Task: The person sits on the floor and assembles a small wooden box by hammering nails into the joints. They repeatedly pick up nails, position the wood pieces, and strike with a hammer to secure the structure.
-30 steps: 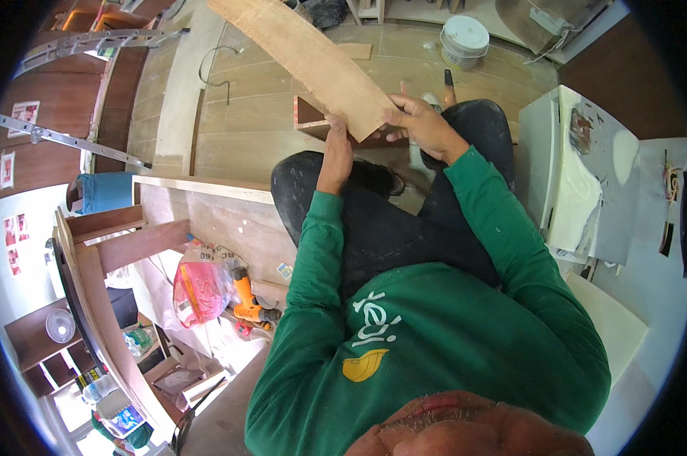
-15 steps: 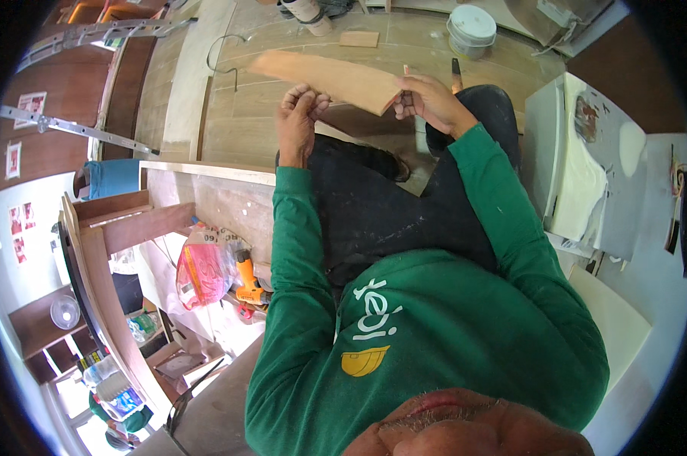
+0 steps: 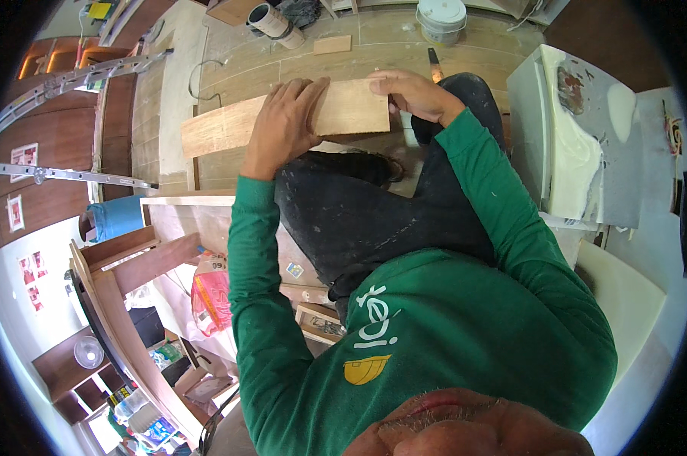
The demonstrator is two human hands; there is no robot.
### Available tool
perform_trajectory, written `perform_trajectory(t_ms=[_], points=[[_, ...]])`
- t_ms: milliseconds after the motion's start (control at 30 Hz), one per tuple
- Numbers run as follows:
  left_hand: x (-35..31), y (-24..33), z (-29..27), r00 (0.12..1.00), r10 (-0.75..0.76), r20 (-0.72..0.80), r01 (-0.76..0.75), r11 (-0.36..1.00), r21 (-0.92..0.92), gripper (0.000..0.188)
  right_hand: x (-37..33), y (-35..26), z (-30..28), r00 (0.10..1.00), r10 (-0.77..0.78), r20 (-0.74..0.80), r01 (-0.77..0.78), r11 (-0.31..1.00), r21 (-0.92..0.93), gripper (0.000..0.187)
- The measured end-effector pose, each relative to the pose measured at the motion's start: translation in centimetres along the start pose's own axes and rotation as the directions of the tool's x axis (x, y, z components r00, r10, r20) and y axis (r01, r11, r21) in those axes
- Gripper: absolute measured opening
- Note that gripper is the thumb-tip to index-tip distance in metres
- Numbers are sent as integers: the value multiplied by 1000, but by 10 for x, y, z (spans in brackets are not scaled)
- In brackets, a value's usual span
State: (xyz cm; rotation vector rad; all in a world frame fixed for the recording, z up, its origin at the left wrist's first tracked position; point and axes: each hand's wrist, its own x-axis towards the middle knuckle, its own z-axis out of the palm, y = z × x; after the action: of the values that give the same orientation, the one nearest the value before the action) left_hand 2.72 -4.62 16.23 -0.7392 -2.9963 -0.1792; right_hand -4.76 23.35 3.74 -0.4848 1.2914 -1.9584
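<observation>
From the head camera, looking down, both hands hold a pale, flat rectangular wooden board out in front of the person's dark-trousered knees. The left hand lies across the board's middle, palm down and fingers spread over its top face, thumb side wrapped toward the near edge — closed on the board. The right hand grips the board's right end, fingers curled over the far corner and the thumb underneath, as far as can be seen. The board runs roughly level, its free end reaching out well past the left hand to the left, its right end stopping at the right hand.

Beyond the right hand, on the wood-look plank floor, stands a white plastic bucket with a lid; just beside the same hand's far side lies a narrow putty knife with a dark handle. Beyond the left hand sits a small offcut of light wood, and further on a round tin with a white label tipped on its side. To the left of the left hand, well apart, a long aluminium ladder lies across dark brown panels. To the right of the right hand stands a white, paint-smeared cabinet — near the person's green sleeve.
</observation>
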Motion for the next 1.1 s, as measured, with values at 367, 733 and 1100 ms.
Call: perform_trajectory(t_ms=[367, 733, 1100], points=[[14, -84, 13, 798, 66, 600, 603, -101, -791, 89, 7, 2, -18, 912, -4, -409, -19, 999, -50, 42], [40, -51, 116, 995, 98, 37, -98, 995, -1, 126, 17, 37, -35, 651, -70, -756, -36, 992, -124, 47], [29, -59, 160, 973, -225, -51, 223, 974, -30, 130, 50, 78, -17, 764, -253, -593, -141, 832, -537, 52]])
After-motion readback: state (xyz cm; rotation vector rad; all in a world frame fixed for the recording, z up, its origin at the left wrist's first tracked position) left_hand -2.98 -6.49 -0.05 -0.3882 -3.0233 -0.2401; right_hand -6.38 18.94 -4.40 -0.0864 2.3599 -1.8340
